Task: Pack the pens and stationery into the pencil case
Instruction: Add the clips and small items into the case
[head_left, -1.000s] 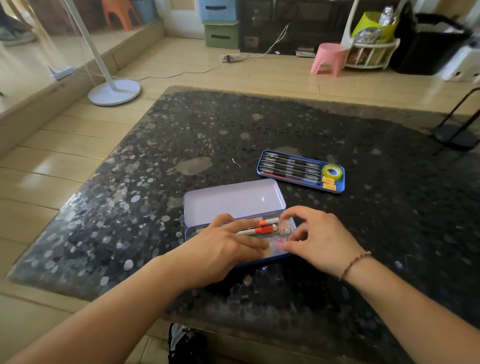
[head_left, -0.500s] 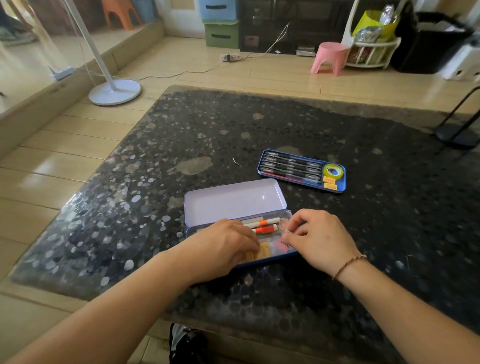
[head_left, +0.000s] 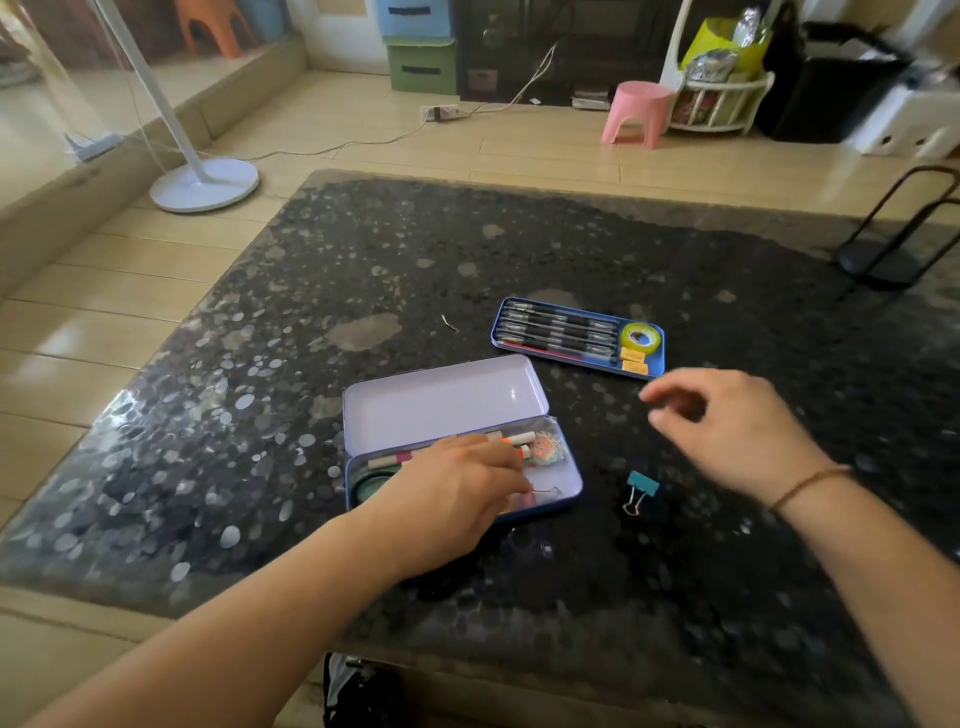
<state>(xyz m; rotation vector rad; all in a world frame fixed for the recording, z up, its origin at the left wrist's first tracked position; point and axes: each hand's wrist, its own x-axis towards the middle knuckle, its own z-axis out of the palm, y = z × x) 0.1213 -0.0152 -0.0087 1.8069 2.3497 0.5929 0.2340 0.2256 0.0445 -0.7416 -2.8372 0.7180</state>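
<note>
The open pencil case (head_left: 569, 491), a blue tin with a pale lilac lid (head_left: 441, 400) folded back, lies at the table's near middle. Inside are orange-and-white pens (head_left: 511, 440), a small wrapped orange item (head_left: 546, 448) and a dark green thing (head_left: 371, 483) at its left end. My left hand (head_left: 452, 499) lies palm down over the case's middle, fingertips by a pink piece (head_left: 529, 500); whether they grip it is hidden. My right hand (head_left: 727, 426) hovers right of the case, fingers apart and empty. A teal binder clip (head_left: 641, 488) lies on the table between case and right hand.
A blue tray (head_left: 655, 358) behind the case holds several black pens (head_left: 556, 327), a yellow-green tape roll (head_left: 640, 336) and yellow clips (head_left: 634, 361). The dark speckled table (head_left: 311, 364) ends near me. A black wire stand (head_left: 893, 244) sits at the far right.
My right hand has left the case and moved right and away. The teal binder clip now lies on the table right of the case. My left hand stays on the case.
</note>
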